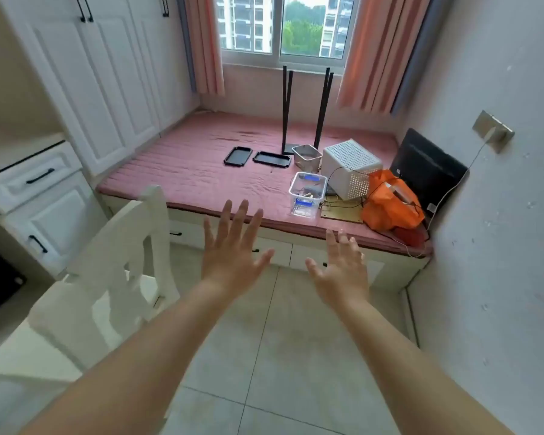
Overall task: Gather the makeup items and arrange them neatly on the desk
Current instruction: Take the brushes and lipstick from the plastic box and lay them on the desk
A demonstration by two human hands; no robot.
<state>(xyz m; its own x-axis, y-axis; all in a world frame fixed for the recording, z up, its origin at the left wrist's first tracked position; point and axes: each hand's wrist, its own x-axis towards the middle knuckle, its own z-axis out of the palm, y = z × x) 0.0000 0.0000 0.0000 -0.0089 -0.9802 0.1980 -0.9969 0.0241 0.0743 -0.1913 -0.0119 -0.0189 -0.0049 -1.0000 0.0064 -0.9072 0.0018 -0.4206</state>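
Above the tiled floor [296,356], short of the raised bed platform [201,164], both hands are held out palm-down and carry nothing. The left hand [233,249] has its fingers straight and spread; the right hand [343,268] is likewise spread, fingers relaxed. Neither touches anything.

On the pink mat, toward the right, stand a clear plastic box [308,193] holding small items — too small to identify as makeup with certainty — a metal mesh basket [307,157] behind it, and a white perforated box [350,167] beside both. Two black trays [237,156] lie flat to the left, well apart from the hands. An orange bag [390,202] sits near the wall. A white chair [132,246] stands at left; no desk surface is clearly in view.

Assessment: the task stands at the gathering step, with nothing yet collected. The next move likely calls for a reach forward and right to the clear box, gripped by both sides — kept level so the contents do not spill.
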